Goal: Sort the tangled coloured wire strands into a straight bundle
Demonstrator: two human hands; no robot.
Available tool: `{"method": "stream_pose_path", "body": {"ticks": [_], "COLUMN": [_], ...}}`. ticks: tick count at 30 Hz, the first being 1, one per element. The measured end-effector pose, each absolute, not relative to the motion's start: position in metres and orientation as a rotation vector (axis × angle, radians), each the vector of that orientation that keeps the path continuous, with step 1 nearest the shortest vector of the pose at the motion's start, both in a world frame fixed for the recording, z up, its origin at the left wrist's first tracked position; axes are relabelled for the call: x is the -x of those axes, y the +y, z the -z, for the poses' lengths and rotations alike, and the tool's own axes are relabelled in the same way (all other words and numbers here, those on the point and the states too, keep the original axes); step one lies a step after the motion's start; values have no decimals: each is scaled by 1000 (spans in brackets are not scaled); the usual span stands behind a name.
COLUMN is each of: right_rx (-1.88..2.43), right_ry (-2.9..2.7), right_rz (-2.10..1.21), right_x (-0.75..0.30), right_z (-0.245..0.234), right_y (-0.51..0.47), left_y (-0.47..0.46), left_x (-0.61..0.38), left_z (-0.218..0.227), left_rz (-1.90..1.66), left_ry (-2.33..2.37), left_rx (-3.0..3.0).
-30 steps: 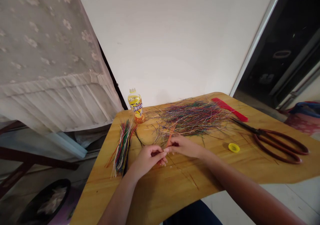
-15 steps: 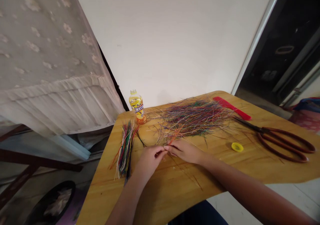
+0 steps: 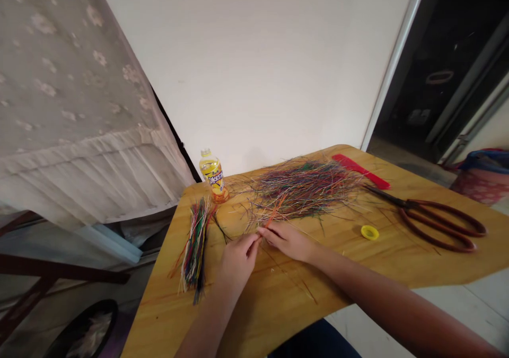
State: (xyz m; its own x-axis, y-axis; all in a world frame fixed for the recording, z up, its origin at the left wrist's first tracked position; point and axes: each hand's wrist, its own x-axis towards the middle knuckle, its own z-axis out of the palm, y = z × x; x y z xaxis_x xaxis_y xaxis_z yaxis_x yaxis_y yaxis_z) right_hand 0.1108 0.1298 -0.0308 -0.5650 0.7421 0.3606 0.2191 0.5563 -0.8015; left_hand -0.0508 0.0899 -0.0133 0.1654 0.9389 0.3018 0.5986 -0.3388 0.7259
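My left hand (image 3: pixel 238 257) and my right hand (image 3: pixel 289 240) meet at the front middle of the wooden table, fingertips pinched close together. Between them runs a small bunch of orange wires (image 3: pixel 273 212), slanting up and away from my fingers; its lower end is mostly hidden by the hands. Just beyond lies a wide loose heap of thin multicoloured wires (image 3: pixel 306 188). To the left of my left hand a sorted bundle of coloured wires (image 3: pixel 194 246) lies lengthwise, with a few dark wires (image 3: pixel 221 226) beside it.
A drink bottle (image 3: pixel 213 177) stands at the back left of the table (image 3: pixel 278 305). On the right lie large scissors (image 3: pixel 433 223), a yellow ring-shaped lid or tape roll (image 3: pixel 369 233) and a red flat strip (image 3: pixel 361 171). A black-rimmed bin (image 3: pixel 113 307) is on the floor at left.
The orange wires now stand out more plainly above my fingers, and my left hand has turned slightly. The whole view has shifted a little; the objects on the table stay in place.
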Motion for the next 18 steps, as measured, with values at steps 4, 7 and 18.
{"method": "stream_pose_path", "body": {"ticks": [4, 7, 18], "right_rx": [870, 881, 866], "right_ry": [-2051, -2029, -1925], "right_rz": [-927, -977, -1014], "right_x": [-108, -106, -101], "right_z": [33, 35, 40], "right_y": [131, 131, 132], "left_y": [88, 87, 96], "left_x": [51, 53, 41], "left_z": [24, 33, 33], "left_rz": [-989, -926, -1231], "left_ry": [1558, 1633, 1582], "left_rx": [-2256, -2553, -2149]}}
